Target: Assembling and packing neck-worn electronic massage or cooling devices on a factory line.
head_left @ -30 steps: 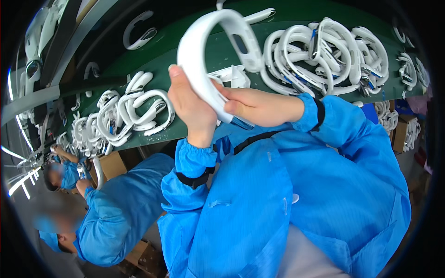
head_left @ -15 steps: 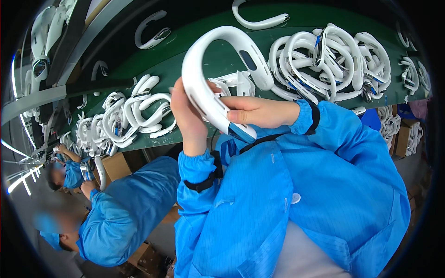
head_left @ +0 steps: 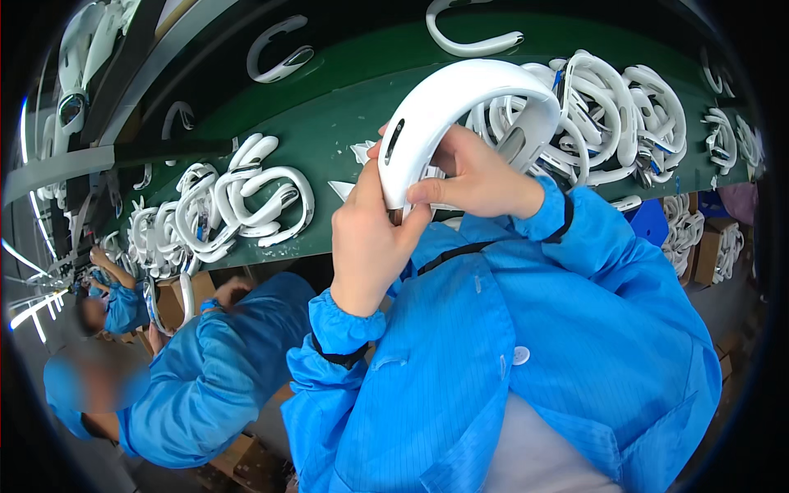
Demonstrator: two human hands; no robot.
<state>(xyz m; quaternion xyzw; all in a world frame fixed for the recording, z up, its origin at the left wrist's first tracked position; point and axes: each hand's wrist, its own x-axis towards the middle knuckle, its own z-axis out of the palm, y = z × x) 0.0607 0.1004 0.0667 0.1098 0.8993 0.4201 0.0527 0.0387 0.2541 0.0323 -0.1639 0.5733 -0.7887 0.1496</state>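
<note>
A white U-shaped neck fan (head_left: 460, 86) is held up before my chest, its curve arching upward and one end pointing right. My left hand (head_left: 371, 230) grips its near-left end from below, thumb and fingers closed on it. Inside the curve, my right hand (head_left: 478, 177) closes on the same end, with its thumb on the inner edge. A dark oval slot shows on the fan's outer left side. The part under my fingers is hidden. Small white pieces (head_left: 341, 189) lie on the green table (head_left: 329, 148) just behind my left hand.
White neck fans lie heaped on the table at left (head_left: 263, 205) and at right (head_left: 612, 123). Single fans (head_left: 472, 45) rest along its far side. At lower left a co-worker in blue (head_left: 197, 386) holds another fan. Cardboard boxes (head_left: 715, 246) and a blue bin (head_left: 649, 222) stand at right.
The neck fan has been turned in my hands, and its curve has moved right. My left hand has shifted down and right around its end. The co-worker's arms and head have moved.
</note>
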